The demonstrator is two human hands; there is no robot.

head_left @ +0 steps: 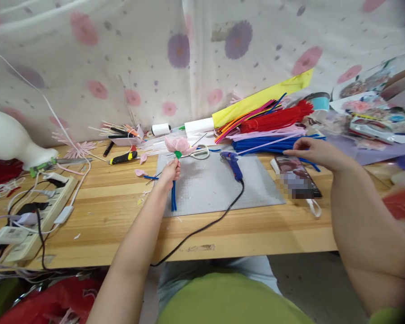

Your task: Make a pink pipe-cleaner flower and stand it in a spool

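Observation:
My left hand [170, 173] is closed round the stem of a pink artificial flower [178, 144]. The flower has a green base [178, 154], and blue pipe-cleaner ends [173, 198] hang below my fist. Just behind the bloom lie white-handled scissors [201, 153]. A blue glue gun [232, 164] rests on the grey cutting mat [202, 193]. Over the top edge of a smartphone [295, 173], my right hand [312, 150] hovers or touches with bent fingers, thumb a little apart; nothing shows between them. Blue pipe cleaners [263, 144] lie just beyond it.
Red pipe cleaners [278, 118] and a yellow sheet [263, 99] lie at the back. A utility knife [123, 157] is on the left, near a power strip [50, 211] with several plugs. The glue gun's black cable [202, 228] crosses the table's front edge.

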